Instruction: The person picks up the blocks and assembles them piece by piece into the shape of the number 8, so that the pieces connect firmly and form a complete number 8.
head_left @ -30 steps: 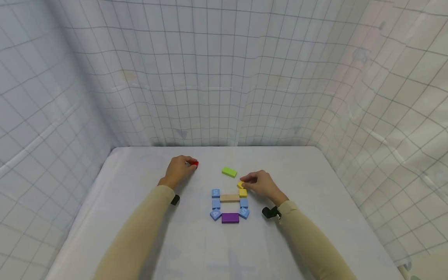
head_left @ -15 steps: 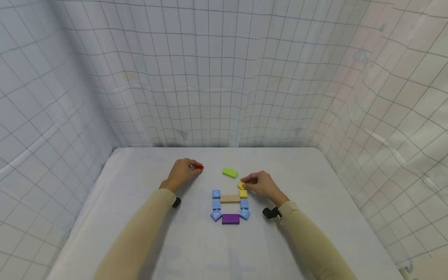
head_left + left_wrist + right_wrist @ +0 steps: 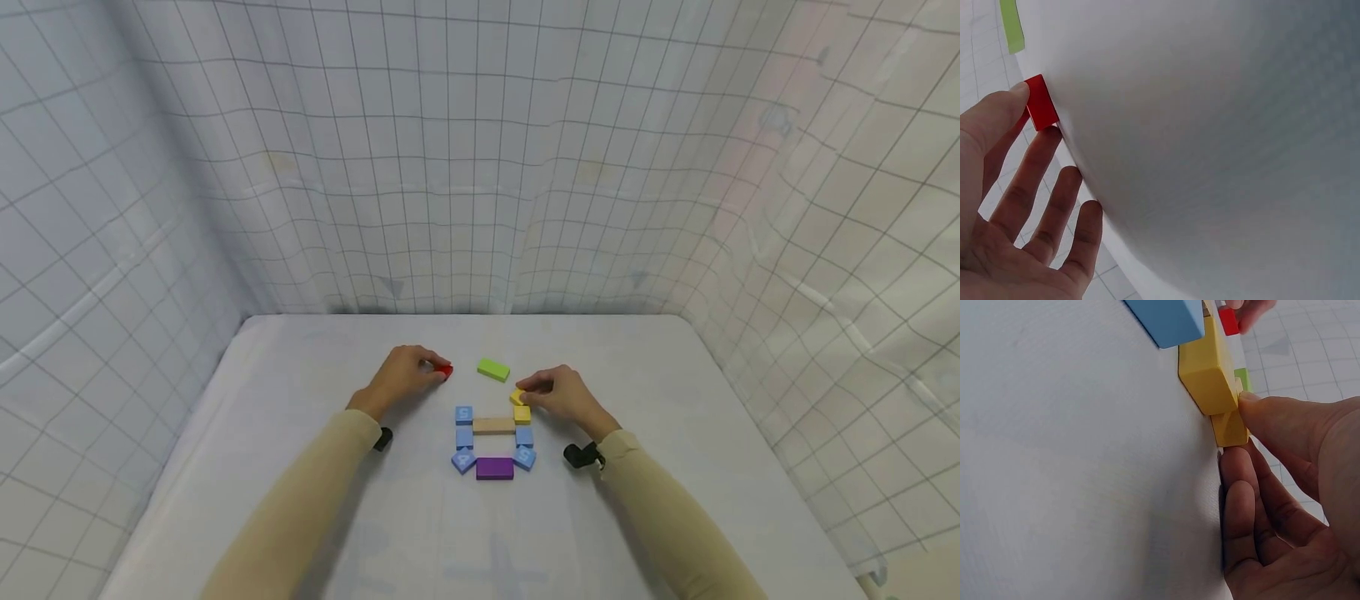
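Note:
My left hand (image 3: 403, 377) pinches a small red block (image 3: 1041, 103) between thumb and index finger, low over the table, with its other fingers spread. My right hand (image 3: 561, 393) holds a yellow block (image 3: 1230, 429) by thumb and fingertips; the block sits at an angle, right at the far corner of a second yellow block (image 3: 522, 415). That second block tops the right column of blue blocks (image 3: 523, 437). A matching left column of blue blocks (image 3: 464, 437) stands opposite. Between them lie a bare wooden block (image 3: 493, 427) and, nearer me, a purple block (image 3: 495, 468).
A lime green block (image 3: 493, 370) lies slanted beyond the arrangement, between the two hands. The white-covered table (image 3: 300, 342) ends at a back edge, where a gridded curtain (image 3: 465, 208) hangs. More curtain closes in both sides.
My left hand has moved right and slightly nearer with the red block, towards the lime green one. The right hand stays on the yellow block, almost still.

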The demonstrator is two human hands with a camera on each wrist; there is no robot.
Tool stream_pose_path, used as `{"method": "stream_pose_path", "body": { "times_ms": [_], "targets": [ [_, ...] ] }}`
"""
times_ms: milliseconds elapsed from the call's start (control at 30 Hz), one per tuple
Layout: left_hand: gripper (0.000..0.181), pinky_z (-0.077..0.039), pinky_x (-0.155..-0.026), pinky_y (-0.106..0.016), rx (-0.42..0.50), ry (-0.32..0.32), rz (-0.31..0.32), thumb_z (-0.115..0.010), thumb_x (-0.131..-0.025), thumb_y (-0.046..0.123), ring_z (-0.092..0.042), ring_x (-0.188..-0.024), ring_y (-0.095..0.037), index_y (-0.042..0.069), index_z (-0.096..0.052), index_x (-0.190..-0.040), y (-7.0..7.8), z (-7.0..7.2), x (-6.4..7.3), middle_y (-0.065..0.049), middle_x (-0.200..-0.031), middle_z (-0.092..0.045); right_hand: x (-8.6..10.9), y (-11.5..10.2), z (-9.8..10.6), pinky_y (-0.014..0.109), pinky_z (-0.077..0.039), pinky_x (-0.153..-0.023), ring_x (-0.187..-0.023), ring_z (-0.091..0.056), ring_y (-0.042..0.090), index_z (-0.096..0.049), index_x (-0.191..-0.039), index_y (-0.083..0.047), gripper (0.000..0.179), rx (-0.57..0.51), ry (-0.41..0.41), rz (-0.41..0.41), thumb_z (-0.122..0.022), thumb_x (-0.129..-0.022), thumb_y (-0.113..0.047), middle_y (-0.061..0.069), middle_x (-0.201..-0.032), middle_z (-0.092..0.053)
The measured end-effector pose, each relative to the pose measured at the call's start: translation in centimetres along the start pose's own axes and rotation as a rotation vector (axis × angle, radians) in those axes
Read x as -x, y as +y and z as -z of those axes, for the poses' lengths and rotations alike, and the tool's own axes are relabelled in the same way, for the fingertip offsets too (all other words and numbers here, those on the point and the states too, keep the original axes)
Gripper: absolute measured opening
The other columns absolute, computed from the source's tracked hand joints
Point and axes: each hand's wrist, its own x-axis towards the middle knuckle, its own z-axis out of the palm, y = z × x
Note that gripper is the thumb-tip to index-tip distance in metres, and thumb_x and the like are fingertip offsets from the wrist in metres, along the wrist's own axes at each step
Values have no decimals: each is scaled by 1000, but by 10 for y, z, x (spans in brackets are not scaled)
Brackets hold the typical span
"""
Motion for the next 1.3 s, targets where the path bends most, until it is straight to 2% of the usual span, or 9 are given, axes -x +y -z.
{"method": "stream_pose_path", "body": {
  "times_ms": [300, 633, 900, 1067, 1300],
  "targets": [
    [28, -51, -130, -62, 15, -58, -29, -87, -108, 20, -69, -143, -39, 18, -88, -135, 6, -4, 4, -11, -143, -83, 0, 2, 0, 31, -62, -90, -98, -73, 13, -90, -125, -15, 20, 14, -10, 7, -88, -106, -20, 3, -119, -89],
    [27, -56, -122, -59, 1, -74, -74, -88, -106, 18, -72, -134, -34, 17, -89, -133, 13, -9, 9, -9, -138, -86, 1, 2, 0, 33, -63, -92, -98, -73, 13, -90, -124, -15, 19, 18, 0, 16, -87, -106, -19, 4, -120, -90],
    [30, -56, -123, -59, 2, -93, -100, -87, -106, 18, -73, -134, -35, 16, -87, -136, 18, -10, 13, -9, -140, -85, 2, 1, -1, 31, -62, -90, -97, -72, 12, -90, -125, -14, 19, 17, -2, 22, -88, -106, -19, 4, -120, -90],
    [31, -56, -122, -59, -29, -102, -133, -88, -106, 21, -74, -133, -34, 15, -87, -136, 18, -12, 12, -9, -139, -86, 2, -1, 0, 31, -61, -90, -96, -72, 13, -90, -125, -14, 20, 8, -4, 17, -88, -106, -19, 4, -120, -90],
    [31, -56, -123, -57, -40, -119, -125, -88, -106, 22, -72, -132, -31, 18, -87, -136, 20, -12, 13, -6, -139, -85, 2, -4, -1, 31, -61, -89, -97, -72, 14, -90, -125, -15, 20, 15, -4, 0, -88, -105, -19, 3, -119, -89]
  ]
}}
